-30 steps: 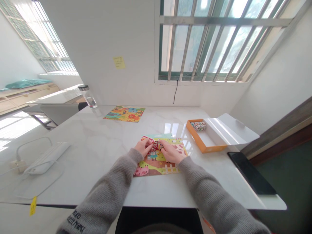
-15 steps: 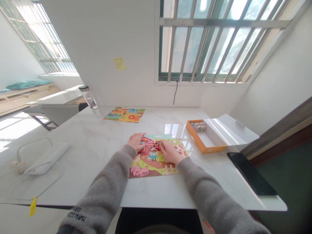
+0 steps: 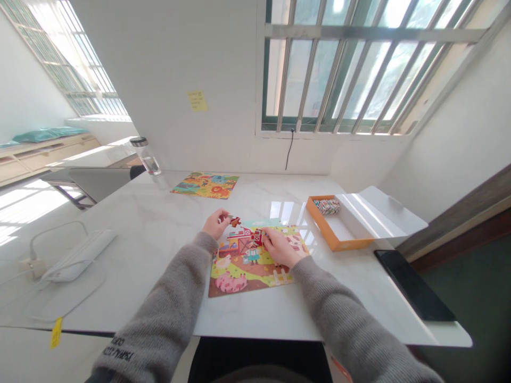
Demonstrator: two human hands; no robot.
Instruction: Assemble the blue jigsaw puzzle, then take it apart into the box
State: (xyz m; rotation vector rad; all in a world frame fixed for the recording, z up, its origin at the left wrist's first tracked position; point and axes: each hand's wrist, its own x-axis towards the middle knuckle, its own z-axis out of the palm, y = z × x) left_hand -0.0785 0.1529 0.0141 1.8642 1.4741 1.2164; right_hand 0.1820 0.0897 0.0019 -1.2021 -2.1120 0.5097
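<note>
A farm jigsaw puzzle (image 3: 249, 271) lies on the white table in front of me, with a red barn, a farmer and a pink pig printed on it. My left hand (image 3: 216, 223) is raised over its upper left corner, pinching a reddish-brown puzzle piece (image 3: 235, 221) between thumb and fingers. Over the right half of the puzzle rests my right hand (image 3: 280, 247). Its fingertips grip a dark red puzzle piece (image 3: 258, 237) with a white window pattern, beside the barn.
A second animal puzzle (image 3: 205, 185) lies farther back. On the right stand an open orange box (image 3: 339, 246) and a black tablet-like slab (image 3: 413, 284). A power strip (image 3: 80, 255) with cables lies left, and a clear bottle (image 3: 147, 157) stands at the back left.
My left hand has lifted off the puzzle's left side and moved up and left, now with a reddish-brown piece in its fingers. The right hand has stayed nearly in place.
</note>
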